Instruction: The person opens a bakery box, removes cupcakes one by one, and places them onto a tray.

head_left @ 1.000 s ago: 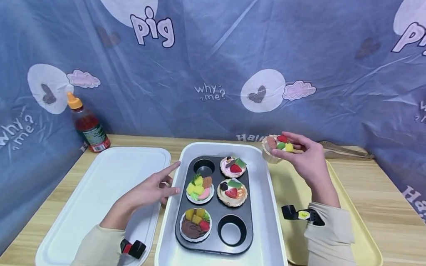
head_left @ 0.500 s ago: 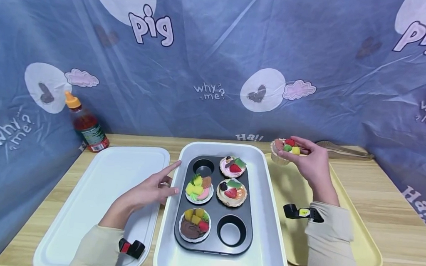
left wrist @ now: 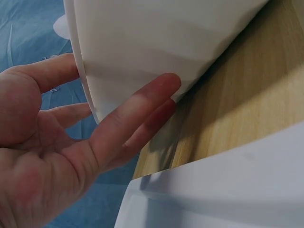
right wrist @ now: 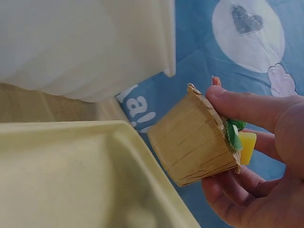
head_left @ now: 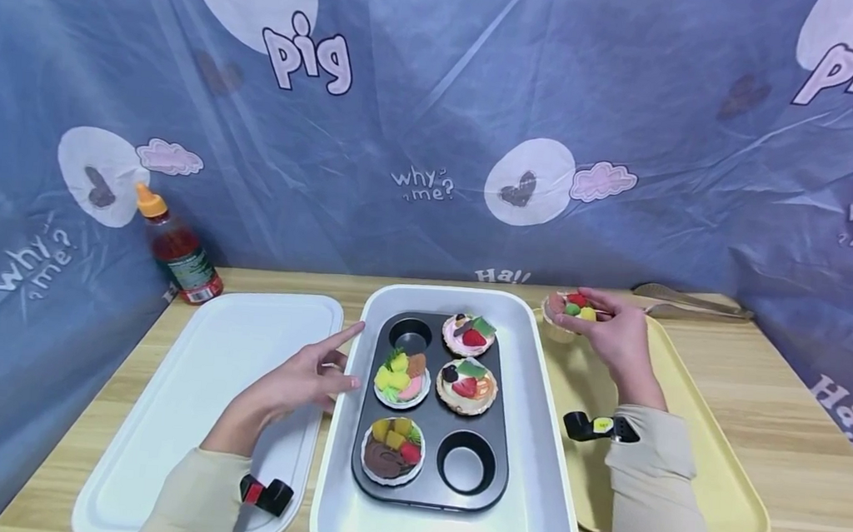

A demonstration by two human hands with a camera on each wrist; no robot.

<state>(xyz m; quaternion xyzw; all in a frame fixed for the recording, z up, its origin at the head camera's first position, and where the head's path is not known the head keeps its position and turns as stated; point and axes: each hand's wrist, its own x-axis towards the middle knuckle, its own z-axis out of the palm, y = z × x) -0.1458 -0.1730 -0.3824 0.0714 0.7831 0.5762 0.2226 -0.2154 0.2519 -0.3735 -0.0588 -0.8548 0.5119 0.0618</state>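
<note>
My right hand pinches a fruit-topped cupcake by its rim, at the far left corner of the yellow tray. In the right wrist view its tan pleated cup tilts, with the thumb on one side and fingers on the other. My left hand touches the left rim of the deep white tray; its fingers lie fairly straight along the outer wall. Inside that tray sits a dark muffin pan with several decorated cupcakes in it; its back-left and front-right cups hold none.
A flat white tray lies at the left, below my left forearm. Behind it leans a red sauce bottle with an orange cap. Metal tongs lie at the back right, near the blue cloth backdrop.
My right hand has moved right with the cupcake, from beside the deep tray's back right corner, then lowered it toward the yellow tray's far corner. The left hand stays at the rim.
</note>
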